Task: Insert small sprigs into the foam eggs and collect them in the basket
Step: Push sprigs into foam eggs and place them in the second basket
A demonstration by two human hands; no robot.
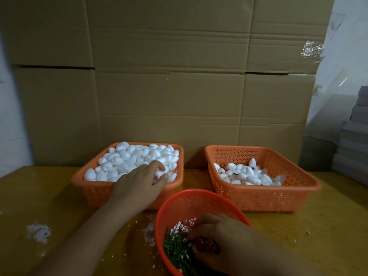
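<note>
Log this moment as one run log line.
left hand: picking a white foam egg from full orange square basket | right hand: reaching into green sprigs in round orange basket

The left forearm (95, 222) comes in from the lower left and stretches forward and to the right, bare to the edge of the view, with the wrist straight. The left hand (139, 184) lies palm down, its back to the camera; the fingers (157, 166) are curled over and the thumb (162, 179) bends in toward them in a pinching pose, though what sits between them cannot be made out. The right hand (223, 242) is much closer to the camera at the lower right, palm down and wrist low, its fingertips (196, 236) bent downward and tucked under, so its grasp is hidden. The two hands are well apart.
</note>
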